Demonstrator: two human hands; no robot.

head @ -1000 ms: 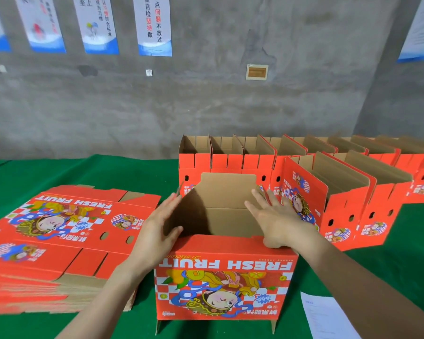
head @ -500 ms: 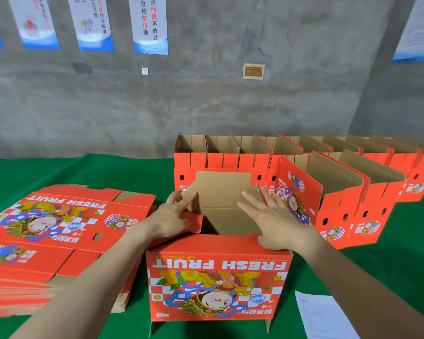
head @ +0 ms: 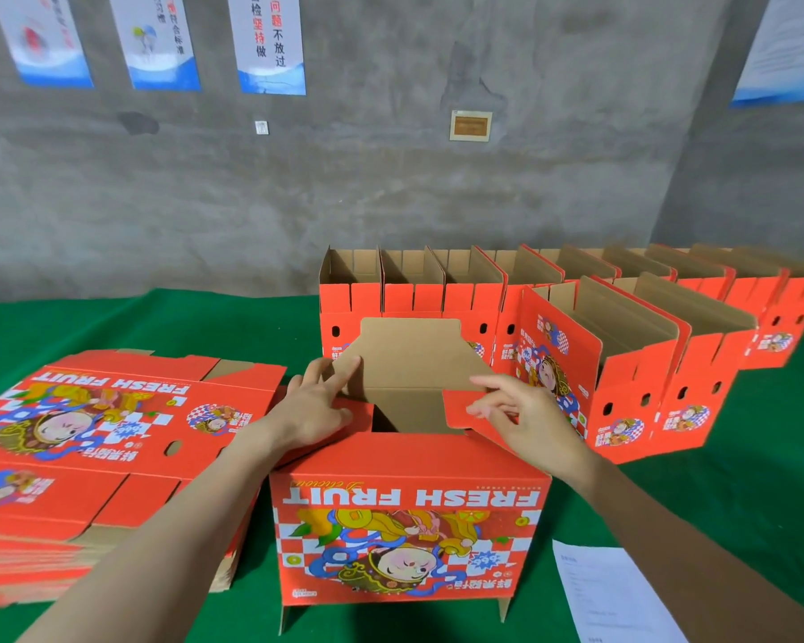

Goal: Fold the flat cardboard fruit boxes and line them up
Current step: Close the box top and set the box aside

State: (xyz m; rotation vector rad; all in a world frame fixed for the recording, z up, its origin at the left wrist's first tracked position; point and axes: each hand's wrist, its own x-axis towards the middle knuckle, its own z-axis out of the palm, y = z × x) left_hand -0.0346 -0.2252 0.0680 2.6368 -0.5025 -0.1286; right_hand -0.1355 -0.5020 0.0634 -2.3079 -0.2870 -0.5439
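One box [head: 409, 517], half folded, stands on the green table [head: 159, 327]. Left hand [head: 316, 410], fingers straight, presses its left flap [head: 360, 417] inward; right hand [head: 530, 424] pinches its right flap [head: 458, 408]. Left of the box: flat stack [head: 89, 433]. Behind it: folded row [head: 576, 317]. Right of it: paper sheet [head: 609, 591].

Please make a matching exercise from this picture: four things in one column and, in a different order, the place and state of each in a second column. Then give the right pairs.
Things
1. stack of flat boxes
2. half-folded box
3. sheet of paper
4. finished boxes

Places and states
A. front right, lying flat, white
B. at the back and right, standing in rows, tops open
C. front centre, upright, side flaps partly turned in
D. left, piled up, printed side up

Pairs: 1-D, 2-C, 3-A, 4-B
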